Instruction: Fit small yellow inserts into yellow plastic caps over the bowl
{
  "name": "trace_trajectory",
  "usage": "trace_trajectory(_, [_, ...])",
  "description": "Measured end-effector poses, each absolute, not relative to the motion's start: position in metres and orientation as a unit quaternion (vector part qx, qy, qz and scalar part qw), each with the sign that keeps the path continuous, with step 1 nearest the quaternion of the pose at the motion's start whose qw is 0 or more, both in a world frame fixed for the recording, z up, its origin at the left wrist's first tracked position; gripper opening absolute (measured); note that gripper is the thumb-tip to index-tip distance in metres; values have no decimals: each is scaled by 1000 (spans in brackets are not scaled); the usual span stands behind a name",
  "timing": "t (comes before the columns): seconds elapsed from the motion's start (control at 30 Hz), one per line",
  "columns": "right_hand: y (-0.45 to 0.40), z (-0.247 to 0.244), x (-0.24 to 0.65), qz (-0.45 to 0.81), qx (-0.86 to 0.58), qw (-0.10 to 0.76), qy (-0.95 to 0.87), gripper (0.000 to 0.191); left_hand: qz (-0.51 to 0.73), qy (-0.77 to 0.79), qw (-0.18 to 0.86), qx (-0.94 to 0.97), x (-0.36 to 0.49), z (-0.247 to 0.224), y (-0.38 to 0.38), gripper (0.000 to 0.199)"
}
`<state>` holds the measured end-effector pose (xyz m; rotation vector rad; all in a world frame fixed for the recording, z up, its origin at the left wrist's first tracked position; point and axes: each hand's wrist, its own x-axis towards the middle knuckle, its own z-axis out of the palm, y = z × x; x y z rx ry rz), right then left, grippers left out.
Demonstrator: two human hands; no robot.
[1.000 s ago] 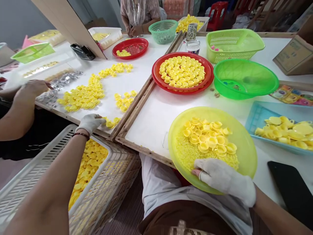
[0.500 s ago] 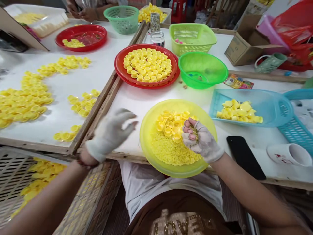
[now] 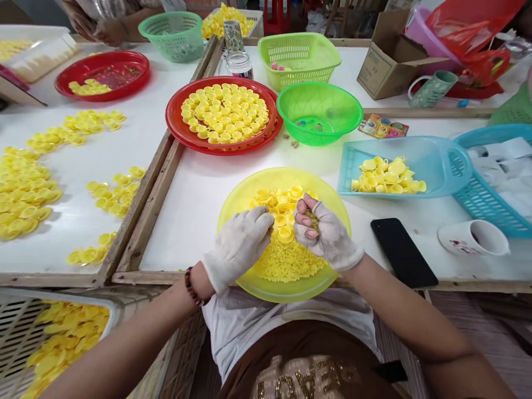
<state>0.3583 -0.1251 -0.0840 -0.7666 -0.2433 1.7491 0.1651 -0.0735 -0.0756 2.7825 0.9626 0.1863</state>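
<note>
Both hands wear white gloves with bare fingertips, over a yellow basin (image 3: 233, 194). My right hand (image 3: 326, 235) is closed around a clump of small greenish-yellow pellets (image 3: 311, 220), which shows between the fingers. At the basin's left side my left hand (image 3: 243, 241) has its fingers curled in beside the little yellow plastic cups (image 3: 285, 220); its fingertips are partly hidden, and I cannot make out what they hold. Loose yellow pellets (image 3: 288, 260) fill the front of the basin, with the cups heaped behind them.
Red trays (image 3: 174, 119) of upright yellow cups stand behind, beside a green bowl (image 3: 320, 113). On the right lie a blue scoop tray (image 3: 436, 166), a black phone (image 3: 403, 252) and a white mug (image 3: 471, 238). A wooden edge (image 3: 145, 210) runs left. Another person's hands (image 3: 110, 30) show at the back.
My left hand has come right, from over the table's wooden edge to the cups in the basin, and its fingers have curled in. My right hand stays closed on the pellets. The view has shifted slightly.
</note>
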Motion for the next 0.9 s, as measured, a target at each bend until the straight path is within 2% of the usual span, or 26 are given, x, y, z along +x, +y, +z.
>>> trace_trajectory(0.13, [-126, -81, 355, 705, -337, 610, -134, 36, 107, 343, 190, 914, 163, -87, -99, 4])
trace_trajectory(0.37, [-126, -76, 339, 596, -351, 687, -220, 41, 213, 354, 268, 870, 182, -98, -109, 45])
trace_trajectory(0.6, [-128, -77, 332, 553, -375, 692, -273, 41, 253, 334, 295, 858, 185, -96, -112, 75])
trace_trajectory(0.9, [-132, -73, 346, 595, -388, 664, -235, 40, 272, 302, 313, 858, 175, -95, -115, 74])
